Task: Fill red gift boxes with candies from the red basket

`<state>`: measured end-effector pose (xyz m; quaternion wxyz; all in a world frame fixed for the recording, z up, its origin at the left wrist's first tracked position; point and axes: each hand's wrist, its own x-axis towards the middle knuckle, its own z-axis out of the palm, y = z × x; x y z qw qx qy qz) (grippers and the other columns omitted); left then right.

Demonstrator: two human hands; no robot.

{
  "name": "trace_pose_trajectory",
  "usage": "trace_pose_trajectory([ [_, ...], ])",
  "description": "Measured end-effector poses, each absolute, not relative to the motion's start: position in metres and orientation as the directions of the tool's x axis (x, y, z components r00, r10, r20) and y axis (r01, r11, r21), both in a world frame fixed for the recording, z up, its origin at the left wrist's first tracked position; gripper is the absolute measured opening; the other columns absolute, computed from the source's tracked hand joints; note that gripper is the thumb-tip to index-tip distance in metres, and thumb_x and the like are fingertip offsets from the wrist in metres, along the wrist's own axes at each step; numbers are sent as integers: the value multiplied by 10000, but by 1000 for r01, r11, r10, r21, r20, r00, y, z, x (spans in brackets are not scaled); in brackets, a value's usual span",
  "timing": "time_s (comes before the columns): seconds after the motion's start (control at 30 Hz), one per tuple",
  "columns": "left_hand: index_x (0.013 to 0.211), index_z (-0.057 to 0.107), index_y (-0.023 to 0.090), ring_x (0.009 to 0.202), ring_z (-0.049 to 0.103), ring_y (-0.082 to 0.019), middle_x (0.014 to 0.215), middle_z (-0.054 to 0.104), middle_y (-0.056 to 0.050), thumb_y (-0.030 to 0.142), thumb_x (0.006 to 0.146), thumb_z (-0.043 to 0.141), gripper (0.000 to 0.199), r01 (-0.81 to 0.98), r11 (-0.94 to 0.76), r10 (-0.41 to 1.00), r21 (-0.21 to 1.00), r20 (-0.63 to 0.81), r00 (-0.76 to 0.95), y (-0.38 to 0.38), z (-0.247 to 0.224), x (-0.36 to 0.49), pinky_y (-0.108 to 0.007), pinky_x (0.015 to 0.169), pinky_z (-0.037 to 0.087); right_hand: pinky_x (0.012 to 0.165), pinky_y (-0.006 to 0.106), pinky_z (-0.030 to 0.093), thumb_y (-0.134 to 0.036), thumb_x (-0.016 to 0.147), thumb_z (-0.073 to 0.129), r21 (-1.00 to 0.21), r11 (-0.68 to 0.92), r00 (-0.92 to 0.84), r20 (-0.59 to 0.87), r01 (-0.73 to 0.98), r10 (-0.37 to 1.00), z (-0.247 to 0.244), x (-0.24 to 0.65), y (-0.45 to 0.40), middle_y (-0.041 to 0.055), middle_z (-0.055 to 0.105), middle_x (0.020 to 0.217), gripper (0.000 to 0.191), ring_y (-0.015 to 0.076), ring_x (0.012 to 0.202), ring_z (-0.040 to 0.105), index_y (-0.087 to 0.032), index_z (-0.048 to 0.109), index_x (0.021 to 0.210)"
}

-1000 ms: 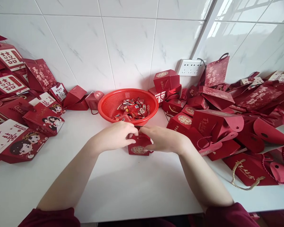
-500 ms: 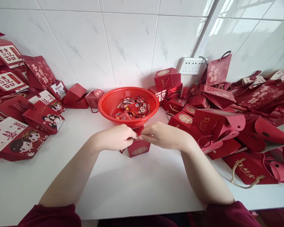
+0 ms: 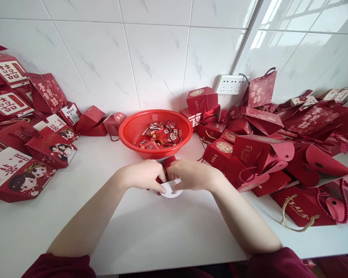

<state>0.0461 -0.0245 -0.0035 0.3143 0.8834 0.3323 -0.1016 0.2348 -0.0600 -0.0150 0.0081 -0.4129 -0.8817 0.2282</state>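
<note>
In the head view, a small red gift box (image 3: 171, 158) stands on the white table just in front of a red plastic basket (image 3: 124, 141). Its near flap (image 3: 171, 191) is folded down toward me and shows its white inner side. My left hand (image 3: 142, 173) has its thumb on the left part of that flap, fingers curled at the box's opening. My right hand (image 3: 193, 174) holds the flap from the right in the same manner. Both hands cover most of the box. Small wrapped candies (image 3: 162, 135) lie in the basket.
On the left stand red and white gift boxes (image 3: 20, 179) with printed figures. A larger heap of red boxes (image 3: 258, 152) with rope handles spreads along the right. Behind the table rises a tiled wall (image 3: 156, 58), with a white power strip (image 3: 230, 85) against it.
The box's top, held closed between my fingertips before, is now open, its near flap turned down with the white side up. My hands have parted slightly. The view has tilted up a little.
</note>
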Motion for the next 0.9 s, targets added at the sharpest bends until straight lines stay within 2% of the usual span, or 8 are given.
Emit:
trace_pose_trajectory([
  [0.1, 648, 667, 186, 516, 533, -116, 636, 635, -3, 267, 759, 570, 168, 672, -550, 495, 495, -454, 741, -23, -10, 48, -235, 484, 344, 523, 250, 309, -200, 824, 632, -292, 563, -624, -191, 773, 758, -19, 226, -59, 46, 665, 734, 112, 129, 606, 525, -146, 675, 735],
  [0.23, 501, 459, 176, 444, 406, -107, 513, 472, 6, 204, 742, 533, 254, 693, -592, 573, 413, -389, 721, -26, -14, 51, -273, 464, 259, 543, 260, 305, -104, 790, 582, -205, 642, -669, -102, 738, 736, -27, 222, -54, 48, 646, 689, 142, 121, 571, 474, -139, 666, 681],
  [0.37, 497, 393, 182, 450, 344, -115, 490, 438, 6, 186, 739, 523, 274, 689, -654, 605, 313, -331, 724, -32, -15, 58, -301, 475, 209, 552, 252, 310, -83, 762, 576, -238, 650, -682, -83, 722, 727, -34, 225, -48, 29, 598, 612, 157, 108, 542, 422, -135, 659, 639],
  [0.47, 516, 412, 183, 464, 372, -129, 504, 475, -7, 224, 763, 524, 274, 708, -652, 629, 270, -329, 704, -35, -17, 63, -304, 477, 219, 549, 239, 313, -134, 788, 594, -363, 635, -706, -99, 682, 701, -33, 230, -46, 13, 588, 599, 160, 103, 552, 420, -137, 680, 654],
  [0.57, 505, 426, 180, 461, 383, -132, 511, 486, -19, 278, 787, 529, 316, 708, -659, 621, 253, -348, 702, -34, -18, 64, -308, 483, 220, 572, 229, 336, -178, 836, 578, -483, 643, -756, -64, 595, 651, -25, 237, -48, 18, 646, 695, 174, 110, 611, 483, -151, 717, 735],
  [0.63, 506, 437, 179, 493, 419, -141, 541, 515, -27, 311, 791, 541, 331, 696, -674, 611, 247, -344, 713, -33, -18, 63, -303, 499, 232, 597, 231, 354, -171, 862, 545, -493, 655, -759, -18, 573, 651, -20, 240, -49, 32, 675, 772, 195, 120, 659, 529, -151, 719, 776],
  [0.8, 489, 451, 180, 491, 391, -143, 494, 467, -9, 213, 749, 554, 282, 670, -706, 587, 230, -341, 735, -33, -16, 62, -315, 525, 218, 622, 252, 352, -81, 877, 468, -344, 623, -665, -8, 703, 746, -24, 237, -45, 72, 705, 969, 243, 162, 829, 594, -148, 699, 914],
  [0.9, 463, 395, 175, 511, 396, -146, 482, 438, -8, 160, 727, 560, 312, 667, -712, 589, 219, -331, 737, -35, -14, 64, -322, 534, 223, 619, 263, 342, -142, 930, 453, -275, 596, -629, -47, 755, 776, -32, 233, -39, 88, 708, 1011, 262, 198, 916, 601, -161, 709, 981],
])
